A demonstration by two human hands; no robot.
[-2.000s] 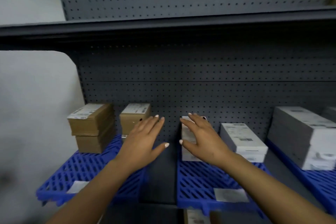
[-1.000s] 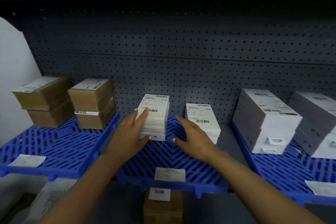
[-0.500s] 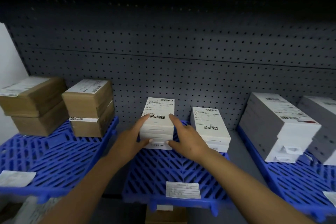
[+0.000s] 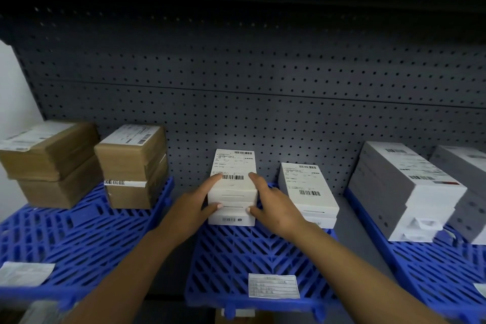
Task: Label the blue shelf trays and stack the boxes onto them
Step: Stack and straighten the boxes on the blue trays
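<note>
We grip the white box stack (image 4: 232,187) at the back of the middle blue tray (image 4: 252,252), our left hand (image 4: 193,208) clamped on its left side, our right hand (image 4: 273,205) on its right. A paper label (image 4: 273,285) sits at that tray's front; a second white stack (image 4: 307,192) stands just right of ours, brown boxes (image 4: 131,166) to the left

One head-worn camera looks forward and slightly down into a shelf bay, close enough that both forearms enter from the bottom edge. It faces the grey pegboard back wall (image 4: 263,113) squarely. The middle blue tray (image 4: 236,258) sits central, with neighbouring trays cut by the left and right edges.
</note>
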